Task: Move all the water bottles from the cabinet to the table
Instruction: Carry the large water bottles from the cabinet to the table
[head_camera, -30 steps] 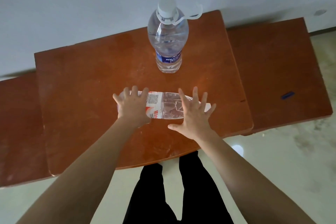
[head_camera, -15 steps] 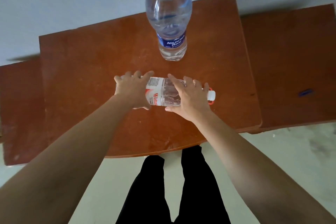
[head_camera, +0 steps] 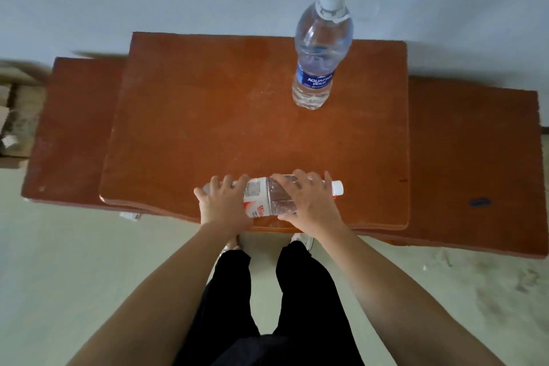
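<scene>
A reddish-brown wooden tabletop (head_camera: 208,134) stands against a pale wall, above a light floor. At its near edge, the left hand (head_camera: 223,204) and the right hand (head_camera: 309,202) both curl their fingers (head_camera: 300,177) around a small water bottle (head_camera: 269,197) lying on its side, white cap pointing right. Well apart, near the far right of the tabletop, a large clear bottle (head_camera: 320,56) with a blue label stands upright. Black trousers (head_camera: 267,306) show below.
</scene>
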A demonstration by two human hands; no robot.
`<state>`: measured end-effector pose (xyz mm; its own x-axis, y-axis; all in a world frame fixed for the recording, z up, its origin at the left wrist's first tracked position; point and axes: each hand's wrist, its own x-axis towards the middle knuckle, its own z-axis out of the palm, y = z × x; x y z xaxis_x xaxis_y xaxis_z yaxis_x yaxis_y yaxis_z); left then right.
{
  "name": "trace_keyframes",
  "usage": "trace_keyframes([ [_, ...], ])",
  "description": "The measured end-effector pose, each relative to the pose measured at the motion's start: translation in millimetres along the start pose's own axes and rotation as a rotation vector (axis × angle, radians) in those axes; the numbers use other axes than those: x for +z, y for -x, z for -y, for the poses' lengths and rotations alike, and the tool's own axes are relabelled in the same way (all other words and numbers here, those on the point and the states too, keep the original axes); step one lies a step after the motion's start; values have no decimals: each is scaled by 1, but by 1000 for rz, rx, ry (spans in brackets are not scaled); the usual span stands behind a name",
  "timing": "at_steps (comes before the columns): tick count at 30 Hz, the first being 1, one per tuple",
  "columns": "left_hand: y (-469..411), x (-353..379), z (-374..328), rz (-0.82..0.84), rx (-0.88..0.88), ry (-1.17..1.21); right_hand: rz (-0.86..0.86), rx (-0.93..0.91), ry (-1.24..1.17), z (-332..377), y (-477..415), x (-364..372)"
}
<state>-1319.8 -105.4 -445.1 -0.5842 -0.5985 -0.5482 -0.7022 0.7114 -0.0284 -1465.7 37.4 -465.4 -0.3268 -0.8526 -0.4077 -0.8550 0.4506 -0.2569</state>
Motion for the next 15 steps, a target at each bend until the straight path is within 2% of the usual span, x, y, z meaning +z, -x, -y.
trace_keyframes([
  [4, 49, 18, 29, 46, -118, 103, 97, -138, 70, 39, 8, -6],
  [7, 84, 24, 60, 20, -216, 159, 126, -254, 111, 81, 4, -15],
  [12, 149, 6, 169, -150, -421, 247, -10, -509, 231, 208, -24, -47],
  [15, 192, -27, 248, -348, -581, 221, -236, -616, 225, 307, -46, -74],
])
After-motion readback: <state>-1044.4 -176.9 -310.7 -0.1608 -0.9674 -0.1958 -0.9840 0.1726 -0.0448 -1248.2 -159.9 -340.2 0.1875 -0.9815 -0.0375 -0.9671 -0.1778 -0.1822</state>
